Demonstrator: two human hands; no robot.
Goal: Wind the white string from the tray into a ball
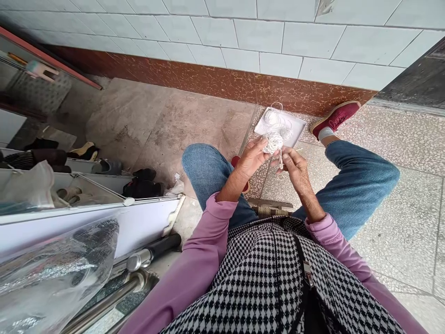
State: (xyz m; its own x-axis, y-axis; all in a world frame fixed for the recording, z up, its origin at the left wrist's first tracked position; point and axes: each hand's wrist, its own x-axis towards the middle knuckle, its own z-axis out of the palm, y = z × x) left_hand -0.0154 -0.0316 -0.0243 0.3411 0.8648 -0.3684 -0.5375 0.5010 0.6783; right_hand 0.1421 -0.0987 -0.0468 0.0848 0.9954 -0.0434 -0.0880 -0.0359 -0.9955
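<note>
Between my knees, my left hand (253, 157) is closed around a small round piece of white knotted cordwork (273, 143), thumb on top. Close beside it, my right hand (294, 167) pinches a short white strand (281, 160) that hangs from that piece. Beyond my hands a white shallow tray (298, 123) lies on the floor, holding loose coils of white cord (272, 118). A loop of the cord rises over the tray's far edge. My fingers hide part of the piece.
A tiled wall (212, 32) with a brown marbled base runs along the front. To the left stands a white shoe rack (83, 222) with several shoes, plus clear plastic sheeting (59, 278) and metal tubes (111, 297). My red shoe (337, 118) rests near the wall.
</note>
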